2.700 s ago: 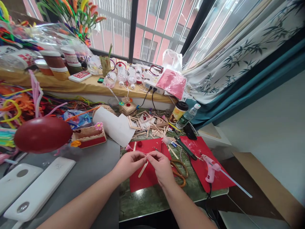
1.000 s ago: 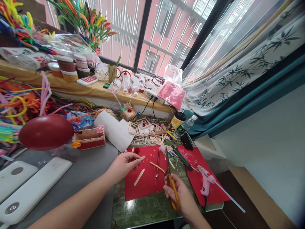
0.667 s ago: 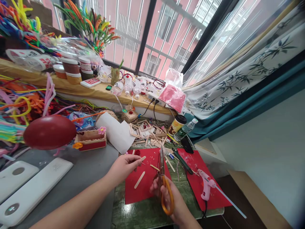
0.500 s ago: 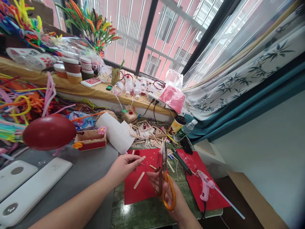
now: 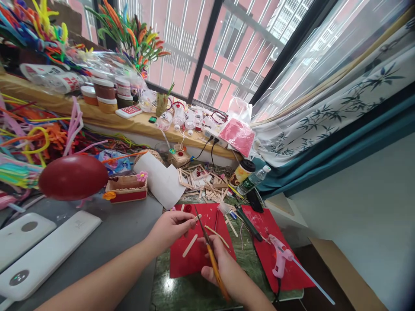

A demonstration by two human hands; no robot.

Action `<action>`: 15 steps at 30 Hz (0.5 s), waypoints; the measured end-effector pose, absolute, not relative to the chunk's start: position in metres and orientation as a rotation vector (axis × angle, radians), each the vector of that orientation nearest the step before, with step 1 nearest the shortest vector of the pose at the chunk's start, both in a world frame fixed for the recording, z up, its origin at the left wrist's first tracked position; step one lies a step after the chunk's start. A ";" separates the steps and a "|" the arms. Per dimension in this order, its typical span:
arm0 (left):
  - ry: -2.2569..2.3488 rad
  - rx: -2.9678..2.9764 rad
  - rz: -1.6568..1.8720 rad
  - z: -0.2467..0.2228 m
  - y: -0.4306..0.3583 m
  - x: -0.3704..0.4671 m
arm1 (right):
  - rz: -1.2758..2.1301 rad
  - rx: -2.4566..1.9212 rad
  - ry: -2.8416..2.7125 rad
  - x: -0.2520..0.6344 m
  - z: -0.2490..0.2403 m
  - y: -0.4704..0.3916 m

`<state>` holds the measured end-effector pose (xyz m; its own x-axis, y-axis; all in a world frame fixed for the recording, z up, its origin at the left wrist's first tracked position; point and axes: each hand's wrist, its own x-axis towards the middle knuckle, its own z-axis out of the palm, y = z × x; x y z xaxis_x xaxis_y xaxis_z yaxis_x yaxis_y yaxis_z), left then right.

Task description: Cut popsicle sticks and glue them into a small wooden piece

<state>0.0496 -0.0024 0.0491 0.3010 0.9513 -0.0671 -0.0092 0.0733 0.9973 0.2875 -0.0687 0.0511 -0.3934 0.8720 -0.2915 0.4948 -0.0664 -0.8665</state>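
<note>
My left hand pinches a small piece of wooden craft stick above the red sheet. In my right hand are scissors with orange handles, seen nearly edge-on. Their blades point up and to the left, and the tips are right by the stick piece; whether they touch it I cannot tell. A loose craft stick lies on the red sheet below my left hand. Another light stick lies beyond my right hand.
A pink glue gun rests on a second red sheet at the right. Stick frames and scraps lie behind. A water bottle and a cup stand there. At left are a dark red balloon and a small box.
My right hand has turned the scissors and brought their blades left, from upright to beside the stick piece. My left hand still pinches that piece. The view has shifted slightly.
</note>
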 end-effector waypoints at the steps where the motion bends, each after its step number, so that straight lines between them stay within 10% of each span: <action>1: 0.993 1.277 0.932 0.050 -0.003 0.050 | 1.451 -1.451 -1.872 0.287 0.050 -0.068; 15: 1.005 1.254 0.860 0.041 -0.001 0.051 | 1.604 -1.243 -1.837 0.284 0.055 -0.058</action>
